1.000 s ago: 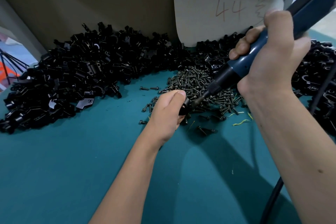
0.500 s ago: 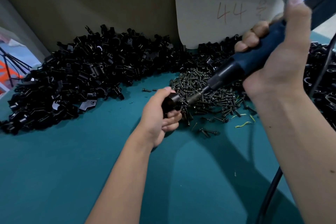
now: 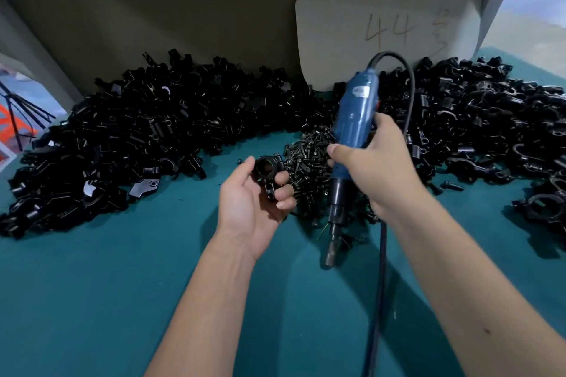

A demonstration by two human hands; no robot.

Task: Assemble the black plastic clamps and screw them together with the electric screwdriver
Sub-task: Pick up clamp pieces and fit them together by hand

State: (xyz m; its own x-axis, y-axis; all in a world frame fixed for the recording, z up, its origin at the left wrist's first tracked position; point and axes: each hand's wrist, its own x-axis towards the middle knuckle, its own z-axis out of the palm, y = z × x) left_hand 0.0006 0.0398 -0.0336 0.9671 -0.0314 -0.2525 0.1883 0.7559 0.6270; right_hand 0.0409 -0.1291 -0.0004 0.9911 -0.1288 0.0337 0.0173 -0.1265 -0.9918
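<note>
Black clamp [image 3: 267, 169] is held up in the left hand [image 3: 251, 193], and the blue electric screwdriver [image 3: 349, 144] is held in the right hand [image 3: 376, 171].

The clamp is pinched between the thumb and the curled fingers [image 3: 283, 190] of the left hand, with its round hole seen from the front, above the middle of the green tabletop [image 3: 92, 300]. The screwdriver is gripped around its blue body, and its dark tip is pointed down, close to the tabletop and apart from the clamp. A black cord [image 3: 379, 285] is seen running from its top and down toward the near edge. A pile of dark screws [image 3: 306, 162] is seen between the two hands. Big heaps of black clamp parts [image 3: 137, 138] are spread along the far edge, from the left side to the right side. A pale card [image 3: 386, 18] with "44" written on it is propped up at the far edge.
</note>
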